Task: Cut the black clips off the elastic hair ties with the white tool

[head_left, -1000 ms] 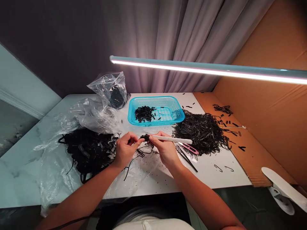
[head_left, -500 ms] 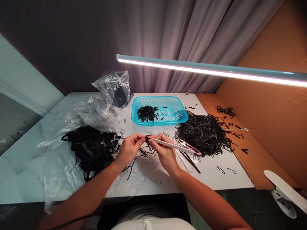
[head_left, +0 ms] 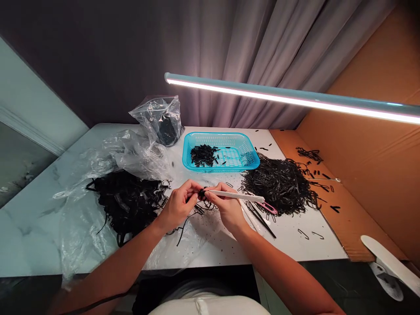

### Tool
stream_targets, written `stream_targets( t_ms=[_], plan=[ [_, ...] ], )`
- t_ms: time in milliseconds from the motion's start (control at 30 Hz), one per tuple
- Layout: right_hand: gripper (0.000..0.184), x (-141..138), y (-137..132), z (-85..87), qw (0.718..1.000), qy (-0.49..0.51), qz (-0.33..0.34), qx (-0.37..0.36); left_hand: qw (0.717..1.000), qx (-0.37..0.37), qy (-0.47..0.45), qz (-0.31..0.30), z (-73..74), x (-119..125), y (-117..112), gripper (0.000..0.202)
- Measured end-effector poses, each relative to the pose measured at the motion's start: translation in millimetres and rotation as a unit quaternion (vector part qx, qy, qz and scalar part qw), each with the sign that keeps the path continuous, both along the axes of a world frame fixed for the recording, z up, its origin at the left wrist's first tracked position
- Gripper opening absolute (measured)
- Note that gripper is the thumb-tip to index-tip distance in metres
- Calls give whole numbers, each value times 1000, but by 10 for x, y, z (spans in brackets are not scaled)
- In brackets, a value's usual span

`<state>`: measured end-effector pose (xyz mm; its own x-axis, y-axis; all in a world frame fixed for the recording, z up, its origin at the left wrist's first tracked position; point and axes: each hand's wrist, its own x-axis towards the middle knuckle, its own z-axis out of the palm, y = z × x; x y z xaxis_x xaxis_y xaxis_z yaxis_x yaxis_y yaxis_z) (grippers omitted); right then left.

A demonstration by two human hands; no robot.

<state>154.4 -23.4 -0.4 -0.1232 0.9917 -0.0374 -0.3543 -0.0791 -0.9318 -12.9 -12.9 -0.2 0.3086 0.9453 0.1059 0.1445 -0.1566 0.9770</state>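
My left hand (head_left: 179,202) pinches a small black piece (head_left: 201,192), its exact kind too small to make out. My right hand (head_left: 229,210) meets it there, thumb and fingers closed round a slim white stick-like tool (head_left: 239,195), whose working tip is hidden at the black piece. The tool's back end points right, above a pink loop-shaped item (head_left: 271,207). Loose black cords (head_left: 200,210) lie under both hands. Left of my left hand is a heap of black strappy pieces (head_left: 131,205) on clear plastic.
Behind my hands stands a blue basket (head_left: 254,163) with small black pieces. A pile of black wire-like loops (head_left: 278,183) lies to the right, near a black pen-like tool (head_left: 265,224). Clear bags (head_left: 139,155) sit back left. A lit tube lamp (head_left: 288,97) hangs across.
Both hands stay together at the black piece. The white tool has turned slightly, its back end now higher. The whole view has shifted a little.
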Motion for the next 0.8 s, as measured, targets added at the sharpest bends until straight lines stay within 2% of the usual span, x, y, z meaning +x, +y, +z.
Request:
stream_targets(
  t_ms=[133, 233, 400, 600, 700, 800],
  plan=[
    [34, -1, 31, 21, 996, 77, 14, -32, 993, -54, -108, -10, -20, 24, 16, 13],
    [35, 46, 59, 48, 991, 116, 29, -64, 986, -76, -149, -14, -19, 30, 22, 19],
    [30, 216, 152, 38, 982, 154, -5, -109, 986, -77, -149, -2, 18, 3, 25, 29],
    [26, 436, 268, 66, 972, 201, -63, -106, 989, -75, -130, 16, 21, -17, 36, 28],
    [22, 647, 253, 229, 975, 189, -99, -62, 995, -57, -72, 35, -28, -40, 74, 23],
    [19, 1011, 195, 518, 970, 127, -194, 76, 997, -39, -8, 66, -79, -83, 145, 22]
  ],
)
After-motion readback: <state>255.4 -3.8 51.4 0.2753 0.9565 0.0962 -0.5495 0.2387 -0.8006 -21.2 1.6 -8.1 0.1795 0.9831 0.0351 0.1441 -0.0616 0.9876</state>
